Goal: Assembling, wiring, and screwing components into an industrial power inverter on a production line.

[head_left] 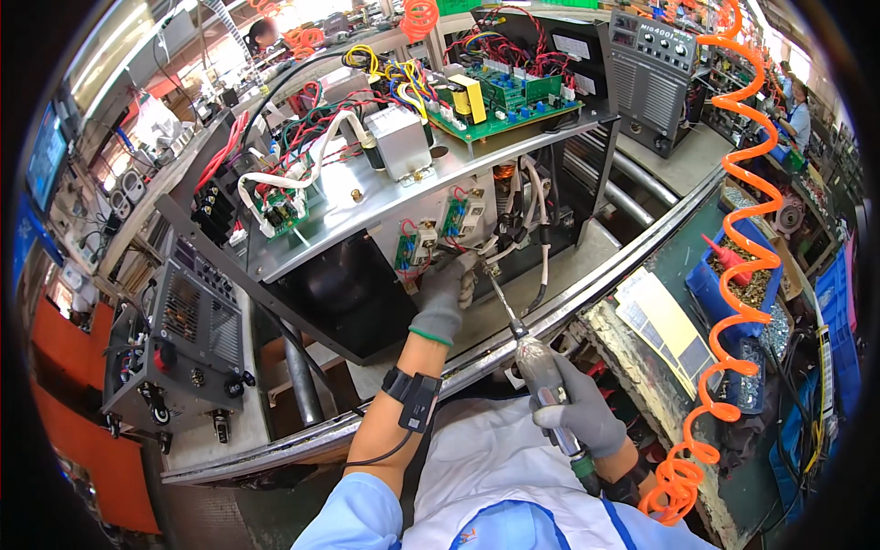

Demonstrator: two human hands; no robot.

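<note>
My gloved right hand (591, 412) is wrapped round an air screwdriver (543, 371), whose long thin bit points up and left into the open side of a welding machine chassis (344, 225). Inside that chassis, my gloved left hand (444, 295) has its fingers closed by the ends of white-sleeved cables (527, 220). What the fingertips pinch is hidden. The bit's tip comes close to those fingers and a metal cable end. Just above are two small green circuit boards (456, 217) with white blocks. A larger green circuit board (504, 115) lies on the chassis's upper plate among coloured wires.
A coiled orange air hose (756, 192) hangs at the right. Beside it sit blue bins (733, 275) of small screws, a red bottle (727, 255) and paper sheets (665, 321). Other welding machines stand left (188, 330) and far right (653, 78) along the metal-edged roller line.
</note>
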